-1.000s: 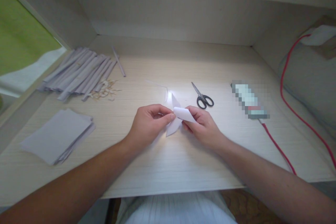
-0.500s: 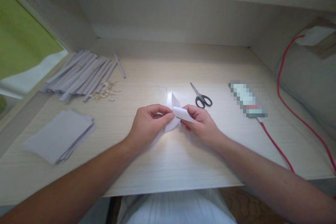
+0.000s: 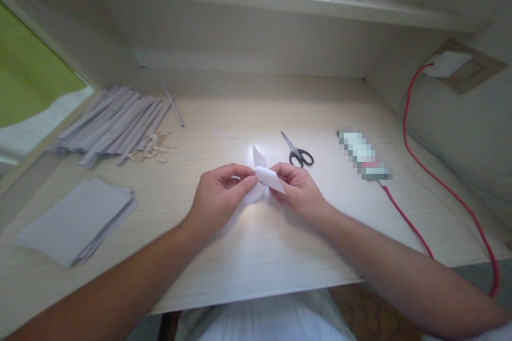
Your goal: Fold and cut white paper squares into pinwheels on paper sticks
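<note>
**Paper pinched between 2 hands**

At mid-surface, the left hand and right hand both pinch 1 white paper, fingertips close for control of its curl. Scissors lie just beyond; a sheet stack waits near left.

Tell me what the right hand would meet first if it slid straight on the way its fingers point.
The right hand points left, at the white paper piece it pinches; past that, probably the left hand, whose fingertips grip the same paper.
</note>
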A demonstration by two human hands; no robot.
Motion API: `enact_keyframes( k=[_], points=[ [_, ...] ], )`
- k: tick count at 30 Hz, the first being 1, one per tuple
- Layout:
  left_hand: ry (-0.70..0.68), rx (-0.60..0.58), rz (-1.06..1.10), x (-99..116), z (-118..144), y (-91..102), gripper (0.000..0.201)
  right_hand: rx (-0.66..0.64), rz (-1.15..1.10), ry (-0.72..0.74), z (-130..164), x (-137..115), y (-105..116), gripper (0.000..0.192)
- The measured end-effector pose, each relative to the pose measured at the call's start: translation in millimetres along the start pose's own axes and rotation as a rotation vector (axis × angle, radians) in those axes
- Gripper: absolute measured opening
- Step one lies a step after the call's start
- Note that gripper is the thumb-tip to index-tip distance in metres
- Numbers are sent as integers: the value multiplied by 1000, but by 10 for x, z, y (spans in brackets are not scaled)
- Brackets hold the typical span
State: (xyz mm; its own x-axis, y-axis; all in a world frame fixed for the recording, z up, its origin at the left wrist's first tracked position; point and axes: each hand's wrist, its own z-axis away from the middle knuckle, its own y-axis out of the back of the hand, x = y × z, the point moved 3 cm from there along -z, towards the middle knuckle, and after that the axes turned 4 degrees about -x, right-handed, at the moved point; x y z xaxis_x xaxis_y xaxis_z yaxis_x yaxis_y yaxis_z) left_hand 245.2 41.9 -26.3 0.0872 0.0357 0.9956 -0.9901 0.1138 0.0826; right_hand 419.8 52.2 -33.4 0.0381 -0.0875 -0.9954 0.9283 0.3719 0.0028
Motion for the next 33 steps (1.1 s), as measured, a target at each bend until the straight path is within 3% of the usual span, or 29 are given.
enact_keyframes(
  k=[11, 17, 22, 33],
  points=[
    [-63, -10, -69, 45, 27, 13, 13, -26, 2, 45, 42, -70, 22, 23],
    [-267, 2, -212, 134, 80, 3, 5, -31, -59, 13, 33, -37, 40, 22],
    [-352, 4, -315, 176, 94, 12, 4, -52, -58, 16, 22, -23, 48, 21],
    [-568, -118, -477, 192, 80, 48, 7, -100, 60, 52, 57, -78, 61, 17]
  ],
)
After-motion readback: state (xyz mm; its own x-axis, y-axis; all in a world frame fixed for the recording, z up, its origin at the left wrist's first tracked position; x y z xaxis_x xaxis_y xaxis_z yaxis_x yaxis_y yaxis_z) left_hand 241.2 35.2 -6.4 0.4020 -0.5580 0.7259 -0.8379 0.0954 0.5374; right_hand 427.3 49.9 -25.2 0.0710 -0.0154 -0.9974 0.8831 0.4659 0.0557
